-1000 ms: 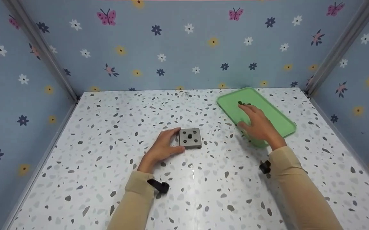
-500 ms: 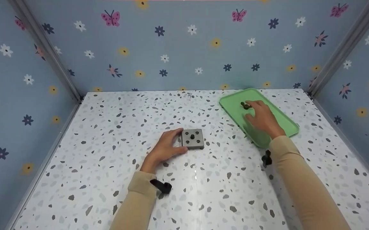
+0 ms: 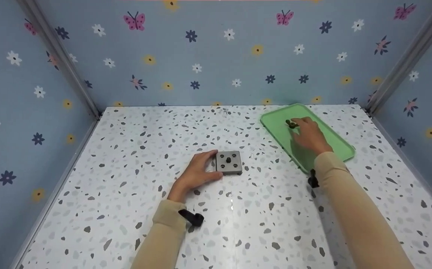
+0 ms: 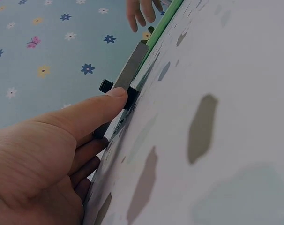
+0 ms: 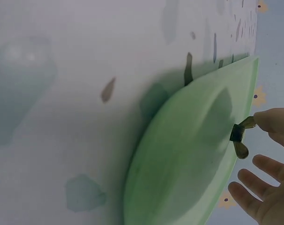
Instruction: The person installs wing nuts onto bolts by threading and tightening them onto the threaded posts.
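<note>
A square grey metal plate [image 3: 228, 168] lies mid-table, with a hole near each corner and a black threaded stud [image 4: 106, 86] standing up from its centre. My left hand [image 3: 197, 173] grips it from the left, thumb on the near edge and index finger at the far corner. Under the plate a black foot [image 4: 131, 97] shows beside the thumb. Over the green tray [image 3: 341, 153], my right hand [image 3: 310, 135] pinches one wing of a dark brass-coloured wing nut [image 5: 237, 133] between thumb and index finger. Its other fingers are spread loosely.
White speckled tabletop [image 3: 133, 157] spreads around both hands. A flowered blue wall [image 3: 216, 56] rises directly behind the tray's far corner, and side walls close in the left and right. Black wrist-camera mounts [image 3: 197, 219] stick out from the sleeves.
My right hand has moved back over the tray and down, its thumb and index finger closing on the wing nut. My left hand keeps its hold on the plate.
</note>
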Demonstrator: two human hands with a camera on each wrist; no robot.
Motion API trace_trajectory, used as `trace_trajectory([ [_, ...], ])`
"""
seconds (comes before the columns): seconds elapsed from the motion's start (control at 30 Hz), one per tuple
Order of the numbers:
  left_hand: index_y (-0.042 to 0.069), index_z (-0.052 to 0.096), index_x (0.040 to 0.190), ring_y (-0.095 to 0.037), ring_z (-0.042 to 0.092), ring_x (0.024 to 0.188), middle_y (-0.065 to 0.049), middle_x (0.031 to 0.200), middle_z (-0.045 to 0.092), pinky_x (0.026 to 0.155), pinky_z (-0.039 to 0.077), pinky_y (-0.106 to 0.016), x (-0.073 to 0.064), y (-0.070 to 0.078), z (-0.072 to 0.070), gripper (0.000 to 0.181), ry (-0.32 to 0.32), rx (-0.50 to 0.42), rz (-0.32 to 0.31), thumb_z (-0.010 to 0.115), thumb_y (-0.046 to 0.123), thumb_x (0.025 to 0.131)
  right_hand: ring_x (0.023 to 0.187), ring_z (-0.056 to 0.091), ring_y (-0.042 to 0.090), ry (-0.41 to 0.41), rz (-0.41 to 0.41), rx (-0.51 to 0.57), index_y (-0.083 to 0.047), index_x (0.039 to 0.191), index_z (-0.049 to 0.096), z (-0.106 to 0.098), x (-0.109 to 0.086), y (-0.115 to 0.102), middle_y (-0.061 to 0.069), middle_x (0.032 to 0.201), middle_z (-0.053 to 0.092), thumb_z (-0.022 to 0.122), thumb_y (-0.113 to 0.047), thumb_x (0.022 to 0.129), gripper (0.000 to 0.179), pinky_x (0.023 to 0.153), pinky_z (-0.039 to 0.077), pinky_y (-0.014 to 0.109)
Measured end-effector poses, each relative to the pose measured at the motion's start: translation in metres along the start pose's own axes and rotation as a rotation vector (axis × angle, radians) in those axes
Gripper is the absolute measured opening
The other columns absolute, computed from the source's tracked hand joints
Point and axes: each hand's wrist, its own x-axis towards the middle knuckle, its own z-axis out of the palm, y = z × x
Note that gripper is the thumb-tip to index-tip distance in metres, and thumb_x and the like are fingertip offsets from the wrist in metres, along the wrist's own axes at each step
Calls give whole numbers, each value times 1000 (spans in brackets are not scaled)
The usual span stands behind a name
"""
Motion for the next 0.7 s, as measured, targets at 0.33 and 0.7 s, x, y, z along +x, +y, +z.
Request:
trace_trajectory([
  [0.33,20,41,164,-29,31,156,-8,167,39,131,21,-48,1,-1,1,90,6,46,21,87,32,87,142,31,63,-72,57,-53,-1,164,32,7,12,1,39,159,27,49,-18,108,61,109,39,75],
  [0.7,21,41,164,-30,32,155,-10,168,38,131,23,-50,-1,1,1,91,5,37,15,87,33,87,136,32,66,-98,100,-32,-5,167,26,13,13,-7,44,157,24,44,-20,110,62,101,41,77],
])
